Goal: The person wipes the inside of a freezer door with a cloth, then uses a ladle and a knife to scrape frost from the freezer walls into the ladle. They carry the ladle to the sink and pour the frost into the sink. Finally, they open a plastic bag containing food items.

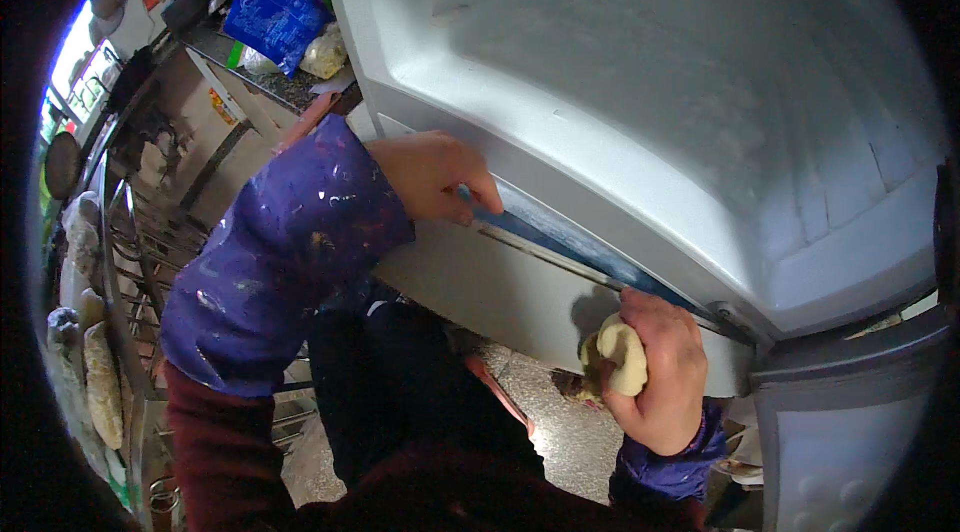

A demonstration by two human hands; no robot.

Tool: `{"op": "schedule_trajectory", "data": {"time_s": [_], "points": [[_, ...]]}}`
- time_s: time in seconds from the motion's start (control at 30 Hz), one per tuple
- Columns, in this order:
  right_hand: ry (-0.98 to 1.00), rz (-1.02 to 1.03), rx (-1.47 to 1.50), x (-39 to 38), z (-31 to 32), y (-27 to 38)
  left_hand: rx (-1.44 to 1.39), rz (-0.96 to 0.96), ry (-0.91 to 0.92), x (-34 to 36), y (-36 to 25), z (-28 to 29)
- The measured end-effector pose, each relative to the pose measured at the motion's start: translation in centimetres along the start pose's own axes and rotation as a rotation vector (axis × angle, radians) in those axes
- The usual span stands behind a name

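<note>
A white refrigerator compartment (650, 102) stands open, frost-like patches inside. Along its front, a white flap (520, 302) lies lowered, with a blue frosted strip (560, 232) and a thin rail beside it. My left hand (440, 177), in a purple sleeve cover, curls its fingers at the strip's left end; what they grip, if anything, is hidden. My right hand (660, 372) is closed on a crumpled pale yellow cloth (617, 352), pressed against the flap below the right end of the rail.
A dark counter (255, 87) at upper left holds a blue bag (275, 12) and other packets. A metal rack (140, 262) runs along the left beside long wrapped items (100, 382). The speckled floor (570, 442) shows below the flap. A grey door (830, 442) is at lower right.
</note>
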State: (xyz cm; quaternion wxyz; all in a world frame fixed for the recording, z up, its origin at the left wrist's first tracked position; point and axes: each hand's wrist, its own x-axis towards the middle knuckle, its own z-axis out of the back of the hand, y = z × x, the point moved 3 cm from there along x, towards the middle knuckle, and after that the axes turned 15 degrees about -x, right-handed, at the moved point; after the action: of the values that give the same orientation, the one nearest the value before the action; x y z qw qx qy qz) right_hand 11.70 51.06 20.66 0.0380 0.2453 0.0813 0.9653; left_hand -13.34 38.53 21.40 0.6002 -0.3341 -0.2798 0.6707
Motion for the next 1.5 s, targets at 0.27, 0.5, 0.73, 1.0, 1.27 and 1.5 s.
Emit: {"op": "schedule_trajectory", "data": {"time_s": [0.27, 0.5, 0.73, 1.0, 1.27, 1.5], "points": [[0.008, 0.036, 0.012, -0.4, -0.1, 0.3, 0.034, -0.112, 0.16, -0.4, 0.1, -1.1], [0.033, 0.048, 0.03, -0.5, 0.0, 0.5, 0.082, -0.17, 0.121, -1.4, -0.5, -1.9], [0.014, 0.057, 0.043, -0.4, 0.1, 0.5, 0.168, -0.262, 0.09, -1.5, -2.0, -2.6], [0.035, 0.056, 0.026, -0.8, 0.1, -0.1, 0.069, -0.316, 0.154, -0.4, -1.8, -2.8], [-0.009, 0.065, 0.025, -0.7, 0.0, 0.0, -0.1, -0.211, 0.323, 2.1, -1.0, -2.9], [-0.002, 0.06, 0.013, -0.7, -0.2, -0.1, -0.245, -0.105, 0.456, 4.7, -0.4, -3.8]]}}
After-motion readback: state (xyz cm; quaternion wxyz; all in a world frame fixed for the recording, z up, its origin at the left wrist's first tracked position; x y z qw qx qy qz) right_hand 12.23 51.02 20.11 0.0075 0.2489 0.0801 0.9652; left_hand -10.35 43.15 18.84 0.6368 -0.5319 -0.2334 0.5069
